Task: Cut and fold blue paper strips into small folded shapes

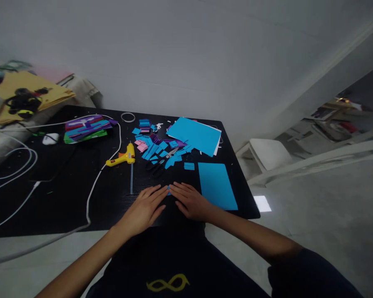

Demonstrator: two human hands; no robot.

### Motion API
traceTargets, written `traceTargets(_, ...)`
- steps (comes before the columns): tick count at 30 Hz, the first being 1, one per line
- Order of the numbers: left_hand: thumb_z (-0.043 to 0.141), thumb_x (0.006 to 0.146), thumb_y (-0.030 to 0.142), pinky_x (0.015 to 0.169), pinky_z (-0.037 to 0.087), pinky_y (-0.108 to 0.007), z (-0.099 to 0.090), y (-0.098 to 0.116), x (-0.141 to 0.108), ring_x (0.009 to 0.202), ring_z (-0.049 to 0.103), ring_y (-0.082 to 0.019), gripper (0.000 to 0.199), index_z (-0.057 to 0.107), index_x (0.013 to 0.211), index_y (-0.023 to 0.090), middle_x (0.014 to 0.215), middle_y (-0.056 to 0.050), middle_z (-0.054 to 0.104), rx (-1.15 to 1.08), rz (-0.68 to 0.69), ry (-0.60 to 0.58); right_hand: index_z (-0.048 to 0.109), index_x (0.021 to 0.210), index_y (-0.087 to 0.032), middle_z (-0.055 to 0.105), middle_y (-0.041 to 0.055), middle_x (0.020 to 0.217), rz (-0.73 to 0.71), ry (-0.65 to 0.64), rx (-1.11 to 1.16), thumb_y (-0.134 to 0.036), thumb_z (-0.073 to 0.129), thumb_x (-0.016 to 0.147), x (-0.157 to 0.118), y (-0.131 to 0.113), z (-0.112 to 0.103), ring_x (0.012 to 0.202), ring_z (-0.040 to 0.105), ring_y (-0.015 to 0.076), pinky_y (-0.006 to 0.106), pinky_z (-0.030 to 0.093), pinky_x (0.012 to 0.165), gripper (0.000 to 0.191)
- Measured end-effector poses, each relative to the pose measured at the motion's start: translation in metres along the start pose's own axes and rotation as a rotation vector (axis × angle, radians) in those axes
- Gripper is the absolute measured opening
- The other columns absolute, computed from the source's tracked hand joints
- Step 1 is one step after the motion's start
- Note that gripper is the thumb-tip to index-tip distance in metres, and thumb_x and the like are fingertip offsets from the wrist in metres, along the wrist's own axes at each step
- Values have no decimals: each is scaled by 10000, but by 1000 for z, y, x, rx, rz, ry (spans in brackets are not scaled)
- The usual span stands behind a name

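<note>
My left hand (145,208) lies on the black table with its fingers stretched out and its thumb apart. Facing it, my right hand (189,201) is also flat, fingertips nearly meeting the left ones. Between them shows a small piece of blue paper (169,191), mostly covered by the fingertips of both hands. Just beyond lie black-handled scissors (162,161), blades apart, on a scatter of blue paper cuttings (151,151). A plain blue sheet (217,186) rests to the right of my right hand. Left of the scissors is a yellow glue gun (122,157) with a glue stick in it.
At the back right a larger blue sheet (194,134) overlaps white paper. A bundle of coloured paper or felt (87,128) and a white mouse (50,138) lie on the left. A white cable (93,190) crosses the table. Beyond the right edge stands a white chair (270,153).
</note>
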State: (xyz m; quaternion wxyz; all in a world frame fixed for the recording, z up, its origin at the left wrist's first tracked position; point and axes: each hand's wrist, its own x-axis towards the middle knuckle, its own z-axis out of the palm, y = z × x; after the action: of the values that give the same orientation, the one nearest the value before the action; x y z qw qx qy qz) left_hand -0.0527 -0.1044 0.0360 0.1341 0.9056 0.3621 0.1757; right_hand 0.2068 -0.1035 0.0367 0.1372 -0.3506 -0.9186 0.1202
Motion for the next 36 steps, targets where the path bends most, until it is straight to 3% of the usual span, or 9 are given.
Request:
traceTargets(12,533,1018,288,1122,437,-525,-1,1,2,1408,495,-299,407,574,1418,228,1503,-87,576,-14,8,28,342,1590,-164,431,100,1613,9,-7,6,-204,452,1019,1,0,-1,1545,312,211,455,330,1247,582)
traceTargets(20,515,1024,287,1127,429,-510,0,3,3,1405,494,-295,481,484,1501,243,1518,-84,562,-7,1,38,356,1585,-174,458,108,1595,3,10,-7,-204,470,1013,0,2,1,1534,336,209,463,345,1240,584)
traceTargets(36,516,1020,282,1139,416,-505,2,4,3,1407,491,-288,482,489,1500,247,1508,-81,571,-19,7,53,351,1588,-192,459,108,1595,5,15,16,-200,467,1010,0,2,0,1533,341,220,477,358,1229,589)
